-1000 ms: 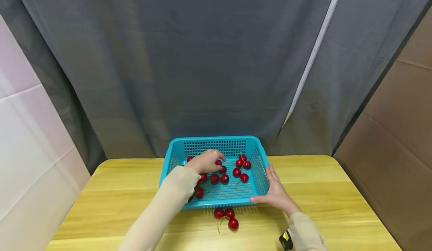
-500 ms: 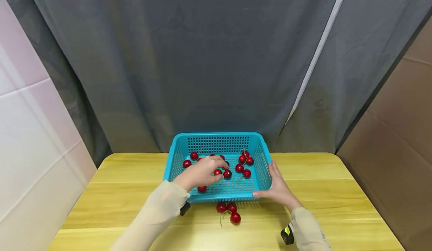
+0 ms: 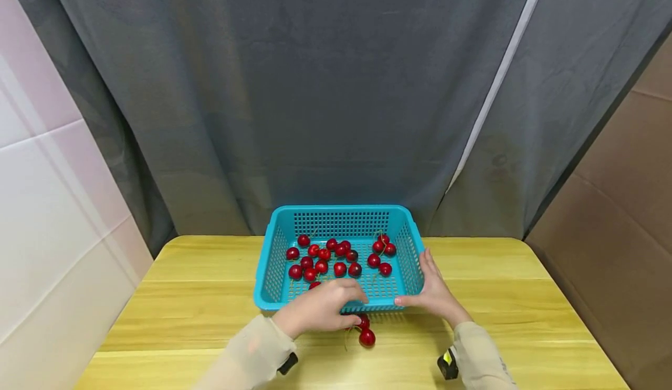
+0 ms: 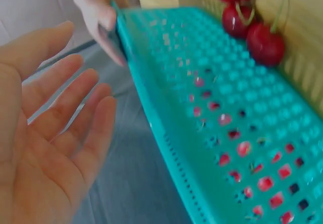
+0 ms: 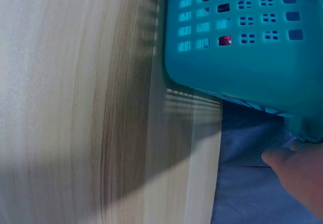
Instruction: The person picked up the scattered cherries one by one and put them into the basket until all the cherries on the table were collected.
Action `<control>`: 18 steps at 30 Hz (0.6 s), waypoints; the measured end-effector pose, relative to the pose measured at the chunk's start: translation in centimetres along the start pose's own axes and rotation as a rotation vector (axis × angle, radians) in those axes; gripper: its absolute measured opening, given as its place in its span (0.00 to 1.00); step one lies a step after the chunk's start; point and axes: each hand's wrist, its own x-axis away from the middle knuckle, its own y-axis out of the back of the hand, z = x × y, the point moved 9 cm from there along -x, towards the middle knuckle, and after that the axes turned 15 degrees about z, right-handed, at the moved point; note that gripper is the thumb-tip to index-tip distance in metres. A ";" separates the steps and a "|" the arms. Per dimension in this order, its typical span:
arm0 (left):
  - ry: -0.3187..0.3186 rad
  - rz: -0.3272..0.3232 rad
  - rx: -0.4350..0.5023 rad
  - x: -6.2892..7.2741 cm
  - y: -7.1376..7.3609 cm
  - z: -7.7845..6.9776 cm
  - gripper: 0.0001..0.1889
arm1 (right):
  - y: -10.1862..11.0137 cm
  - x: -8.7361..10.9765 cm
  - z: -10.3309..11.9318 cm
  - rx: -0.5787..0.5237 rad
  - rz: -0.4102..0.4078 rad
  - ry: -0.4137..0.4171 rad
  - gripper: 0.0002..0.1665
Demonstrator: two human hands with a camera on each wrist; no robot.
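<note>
A blue plastic basket with perforated walls stands on the wooden table, holding several red cherries. My left hand hovers over its front rim, fingers loosely bent and apart. The left wrist view shows nothing in that left hand. Just in front of the basket lie a few stemmed cherries, partly hidden by the left hand. At the front right corner my right hand holds the basket, thumb at the front rim and fingers along the right side. Only part of the right hand shows in its wrist view.
A grey curtain hangs behind the table's far edge. Pale panels slope up on the left, a brown cardboard panel on the right. Bare wood extends to the right of the basket.
My left hand has drawn back from inside the basket to its front rim, uncovering the cherries there. The right hand keeps its hold at the corner. The head view has shifted slightly.
</note>
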 end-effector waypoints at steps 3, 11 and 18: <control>-0.025 -0.002 0.000 0.0 -0.9 -0.8 0.12 | -0.1 0.0 0.0 -0.003 -0.001 0.001 0.71; -0.084 -0.017 -0.032 -0.4 -3.4 -1.8 0.10 | 0.0 0.1 0.1 -0.004 -0.009 0.010 0.72; -0.065 -0.046 -0.114 -0.7 -5.9 -1.8 0.12 | 0.1 0.2 0.2 0.013 -0.018 0.016 0.73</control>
